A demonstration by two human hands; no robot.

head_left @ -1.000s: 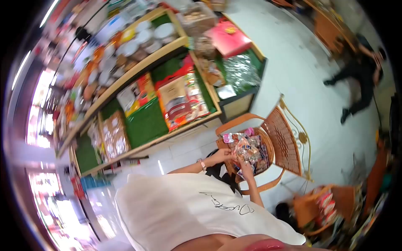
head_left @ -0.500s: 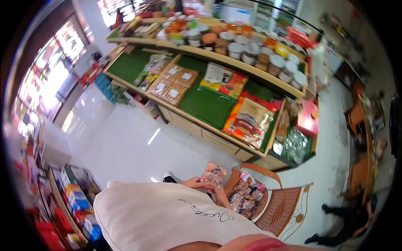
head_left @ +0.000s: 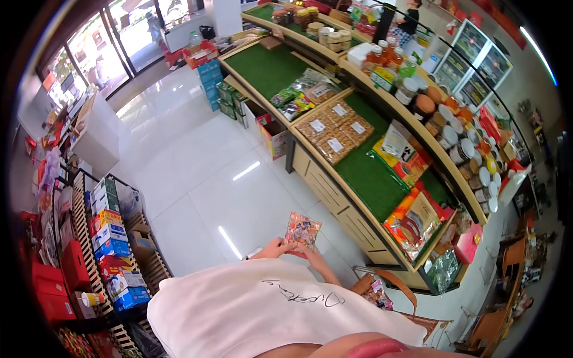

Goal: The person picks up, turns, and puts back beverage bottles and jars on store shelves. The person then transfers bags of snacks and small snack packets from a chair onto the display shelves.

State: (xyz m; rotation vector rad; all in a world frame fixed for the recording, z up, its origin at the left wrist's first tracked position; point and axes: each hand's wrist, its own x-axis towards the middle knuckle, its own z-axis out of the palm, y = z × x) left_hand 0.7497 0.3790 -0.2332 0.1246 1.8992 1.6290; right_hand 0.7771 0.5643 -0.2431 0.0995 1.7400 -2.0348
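Note:
In front of my white shirt, both hands hold a small clear plastic packet [head_left: 303, 230] with reddish-brown contents and printing. What is inside it is too small to name. My left hand [head_left: 276, 247] grips the packet's lower left edge, fingers closed. My right hand [head_left: 304, 249] meets it from the right at the bottom edge, also closed. The packet tilts upward, away from my body. Close to my right forearm, several similar packets [head_left: 377, 292] lie in a wicker basket, partly hidden behind my shirt.
A wooden display counter [head_left: 346, 206] with green lining carries bagged foods [head_left: 335, 128] and jars [head_left: 459, 149]. Shelving with boxes [head_left: 116, 256] stands at left. A wicker chair [head_left: 427, 324] is at lower right. Cartons [head_left: 209, 83] sit on the shiny tiled floor [head_left: 179, 161]. Another person [head_left: 409, 21] stands at the back.
My view has turned left, bringing more of the floor, left shelving and doorway into sight. The basket has slipped mostly behind my shirt. The packet stays in both hands.

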